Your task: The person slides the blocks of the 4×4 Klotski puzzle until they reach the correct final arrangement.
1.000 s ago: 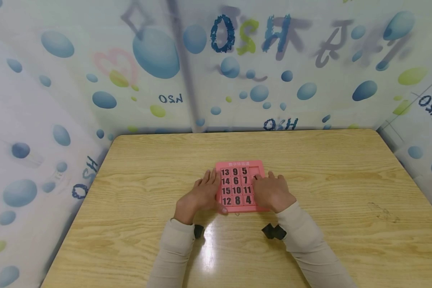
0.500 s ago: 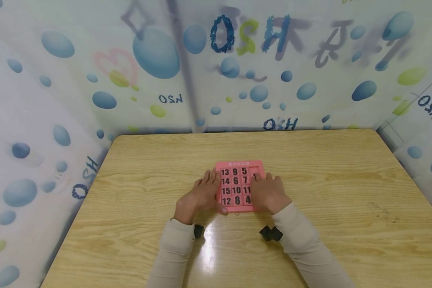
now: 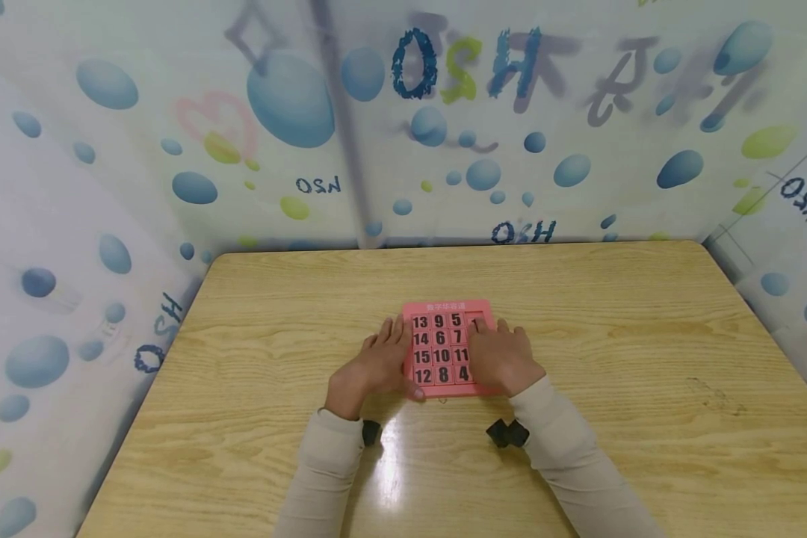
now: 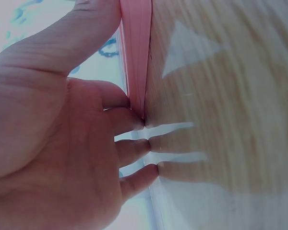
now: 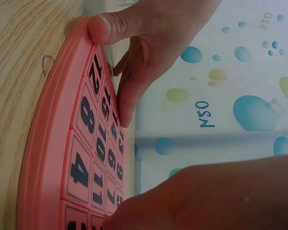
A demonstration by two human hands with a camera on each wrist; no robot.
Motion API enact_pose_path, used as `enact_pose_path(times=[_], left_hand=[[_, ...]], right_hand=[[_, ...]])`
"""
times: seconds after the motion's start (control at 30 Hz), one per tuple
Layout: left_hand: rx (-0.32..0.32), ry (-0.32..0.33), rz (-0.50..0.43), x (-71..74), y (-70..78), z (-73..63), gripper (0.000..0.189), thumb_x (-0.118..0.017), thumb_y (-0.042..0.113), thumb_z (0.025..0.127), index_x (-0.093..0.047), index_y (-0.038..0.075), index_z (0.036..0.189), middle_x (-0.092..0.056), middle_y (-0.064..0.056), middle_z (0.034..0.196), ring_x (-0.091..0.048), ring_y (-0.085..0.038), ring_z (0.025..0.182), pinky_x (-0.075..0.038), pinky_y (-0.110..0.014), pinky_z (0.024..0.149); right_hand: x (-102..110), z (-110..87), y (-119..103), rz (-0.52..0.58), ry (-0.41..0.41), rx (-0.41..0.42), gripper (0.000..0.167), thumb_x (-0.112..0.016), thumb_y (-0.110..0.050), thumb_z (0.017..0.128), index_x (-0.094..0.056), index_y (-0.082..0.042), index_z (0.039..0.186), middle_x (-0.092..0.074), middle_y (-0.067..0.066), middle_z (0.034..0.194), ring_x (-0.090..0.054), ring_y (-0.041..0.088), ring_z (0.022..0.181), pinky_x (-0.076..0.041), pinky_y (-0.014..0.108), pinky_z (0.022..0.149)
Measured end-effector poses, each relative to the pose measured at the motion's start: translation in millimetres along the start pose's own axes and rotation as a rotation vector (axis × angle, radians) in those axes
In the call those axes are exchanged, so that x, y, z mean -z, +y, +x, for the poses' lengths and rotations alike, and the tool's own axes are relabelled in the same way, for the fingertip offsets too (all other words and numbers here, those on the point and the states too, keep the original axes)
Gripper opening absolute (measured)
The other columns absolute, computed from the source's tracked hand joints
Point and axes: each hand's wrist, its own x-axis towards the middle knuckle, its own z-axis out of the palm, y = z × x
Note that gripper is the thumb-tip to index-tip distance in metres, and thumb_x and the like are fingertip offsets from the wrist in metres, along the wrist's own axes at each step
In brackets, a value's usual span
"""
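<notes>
A pink number sliding puzzle point(image 3: 447, 306) lies flat on the table, its black-numbered tiles set in a raised frame. My left hand point(image 3: 376, 362) holds it at the left: the fingers lie along that side and the thumb tip point(image 5: 100, 29) touches the near-left corner. Over the right column is my right hand point(image 3: 504, 357), with a fingertip at a tile in the upper right, partly covered and apparently marked 1. Tiles 13, 9 and 5 show in the far row. Most of the right column is hidden under the right hand.
The puzzle rests on a wood-grain table point(image 3: 612, 314). Behind it stands a wall point(image 3: 565, 202) printed with blue and green drops. Black wrist devices point(image 3: 507, 433) sit beneath both sleeves, close to the tabletop.
The partly covered tile in the right column has slid away from me into the far-right gap. My right hand has shifted slightly left; the left hand and frame stay put.
</notes>
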Motion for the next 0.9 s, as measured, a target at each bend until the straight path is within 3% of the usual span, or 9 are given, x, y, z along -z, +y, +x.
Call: enact_pose_path(times=[0.9], left_hand=[[0.015, -0.022, -0.005, 1.0, 0.8, -1.0, 0.127, -0.084, 0.046, 0.074, 0.001, 0.002, 0.158, 0.009, -0.016, 0.165, 0.009, -0.032, 0.153, -0.007, -0.050, 0.124]], right_hand=[[-1.4, 7.7, 5.7, 0.072, 0.055, 0.010, 0.053, -0.043, -0.021, 0.104, -0.037, -0.001, 0.152, -0.032, 0.016, 0.160, -0.029, 0.047, 0.144, -0.034, 0.065, 0.108]])
